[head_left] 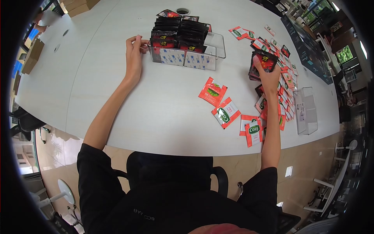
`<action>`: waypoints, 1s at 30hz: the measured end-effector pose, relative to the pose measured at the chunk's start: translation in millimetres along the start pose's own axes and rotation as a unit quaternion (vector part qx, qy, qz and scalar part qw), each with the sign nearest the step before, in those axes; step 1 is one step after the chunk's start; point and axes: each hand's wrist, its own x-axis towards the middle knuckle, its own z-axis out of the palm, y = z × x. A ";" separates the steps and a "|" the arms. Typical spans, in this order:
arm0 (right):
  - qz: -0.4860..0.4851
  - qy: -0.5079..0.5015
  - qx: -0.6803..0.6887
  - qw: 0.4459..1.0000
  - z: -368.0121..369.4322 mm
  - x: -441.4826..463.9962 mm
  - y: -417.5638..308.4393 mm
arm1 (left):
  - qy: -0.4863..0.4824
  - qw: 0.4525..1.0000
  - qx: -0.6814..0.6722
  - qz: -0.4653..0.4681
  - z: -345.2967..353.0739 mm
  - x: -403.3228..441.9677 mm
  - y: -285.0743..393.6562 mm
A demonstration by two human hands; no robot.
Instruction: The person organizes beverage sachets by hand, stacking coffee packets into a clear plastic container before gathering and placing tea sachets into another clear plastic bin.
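Observation:
My left hand (135, 54) rests on the table with its fingers stretched out against the left end of a clear plastic box (220, 46). Inside the box stand two rows of black and red coffee sachets (193, 31), with white-and-blue patterned pads on its front wall. On the right, my right hand (268, 74) grips a small stack of the same coffee sachets (266, 59), thumb on top. Beneath and beside that hand spreads a pile of red and white Cozy sachets (287, 80). The fingers under the stack are hidden.
Loose Cozy sachets (226, 113) lie on the white table (167, 113) in front of me. A second clear box (307, 113) stands at the right edge. Behind it is a long black carton (306, 48). A chair (169, 171) stands at the front edge.

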 end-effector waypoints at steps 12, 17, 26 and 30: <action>-0.173 -0.207 -0.352 0.896 0.4 -2.5 -7.8 | 0.050 0.998 0.019 0.043 -10.0 52.3 -21.9; -0.135 -0.211 -0.380 0.891 -16.1 -1.5 -8.0 | 0.082 0.985 0.125 0.082 -6.0 112.7 -41.4; -0.122 -0.224 -0.378 0.890 -14.2 -0.2 -11.0 | 0.024 0.878 0.474 0.066 31.3 155.3 -40.5; -0.115 -0.232 -0.377 0.889 -11.6 -0.6 -11.6 | -0.027 0.855 0.505 0.111 38.3 168.9 -50.0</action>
